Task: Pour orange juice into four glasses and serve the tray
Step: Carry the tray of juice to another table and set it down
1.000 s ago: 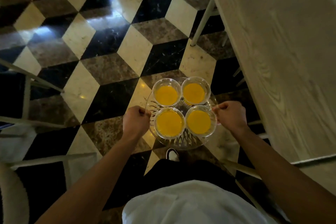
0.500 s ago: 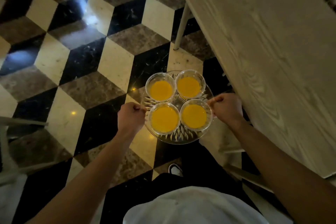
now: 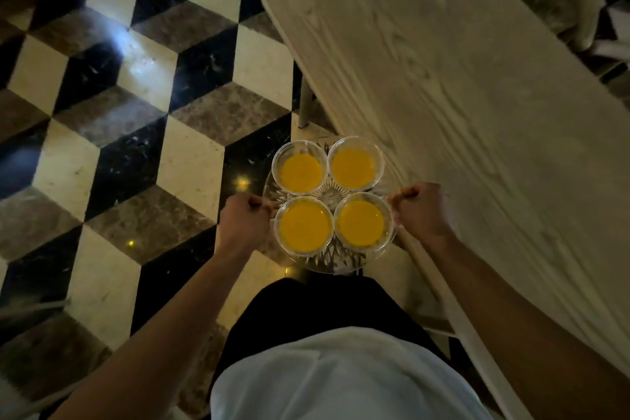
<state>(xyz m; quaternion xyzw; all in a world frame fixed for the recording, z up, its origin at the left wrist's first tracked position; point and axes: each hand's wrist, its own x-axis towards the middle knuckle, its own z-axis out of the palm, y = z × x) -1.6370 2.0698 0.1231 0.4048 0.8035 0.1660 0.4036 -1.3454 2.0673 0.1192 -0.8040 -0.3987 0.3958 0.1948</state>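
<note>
A round cut-glass tray (image 3: 335, 262) is carried level in front of my body, above the floor. On it stand several clear glasses filled with orange juice, packed close in a square: one at far left (image 3: 300, 172), one at far right (image 3: 353, 167), one at near left (image 3: 305, 226). My left hand (image 3: 242, 218) is closed on the tray's left rim. My right hand (image 3: 421, 210) is closed on its right rim. The tray's right edge is next to the long side of a pale wooden table (image 3: 477, 85).
The pale table runs from the upper middle to the lower right, with a thin leg (image 3: 304, 106) just beyond the tray. A pale chair (image 3: 579, 0) stands at the top right behind it. The floor (image 3: 136, 119) is glossy cube-patterned tile, black, cream and brown.
The tray has stayed level in both hands while I walked along the table. The table's far end and a chair behind it have come into view, and the table edge is nearer the tray.
</note>
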